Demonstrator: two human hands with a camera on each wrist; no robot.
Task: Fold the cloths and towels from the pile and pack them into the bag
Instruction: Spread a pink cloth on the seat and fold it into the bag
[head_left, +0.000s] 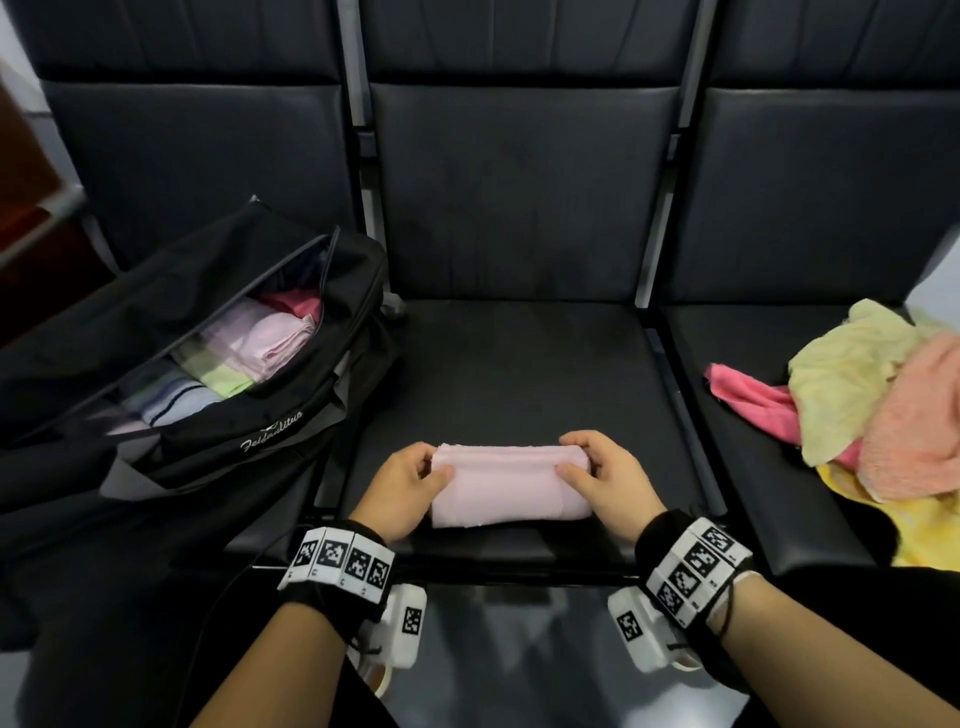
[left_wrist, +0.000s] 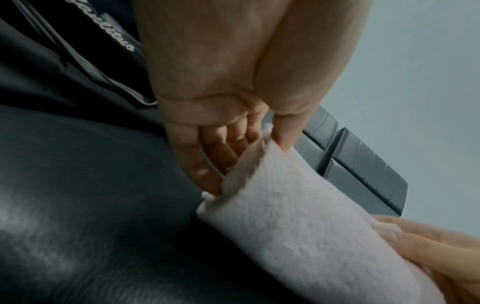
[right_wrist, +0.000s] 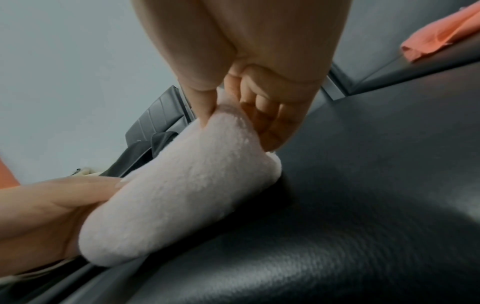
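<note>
Both forearms reach in from the near edge of the head view, each wrist strapped with a black band carrying black-and-white marker tiles (head_left: 340, 561). Beyond them the left hand (head_left: 402, 486) and the right hand (head_left: 605, 475) hold a folded pale pink towel (head_left: 511, 486) by its two short ends, close to the front edge of the middle seat (head_left: 519, 364) in a row of black padded chairs. On the left end, the thumb lies on top of the towel while the fingers (left_wrist: 221, 152) curl in behind the folded edge, so the hand pinches that end. The right hand grips its end likewise, thumb pressed on the upper face and fingers (right_wrist: 270, 115) bent round the fold. From the wrist views the towel's underside looks raised off the seat at the ends, though whether its middle touches the cushion cannot be told. A black duffel bag (head_left: 249, 415) sits on the left seat, its zip open, with folded cloths (head_left: 249, 343) in pink, green and blue-striped fabric packed side by side inside. On the right seat lies the loose pile (head_left: 862, 405) of yellow, salmon and bright pink cloths, reaching the seat's right edge.
</note>
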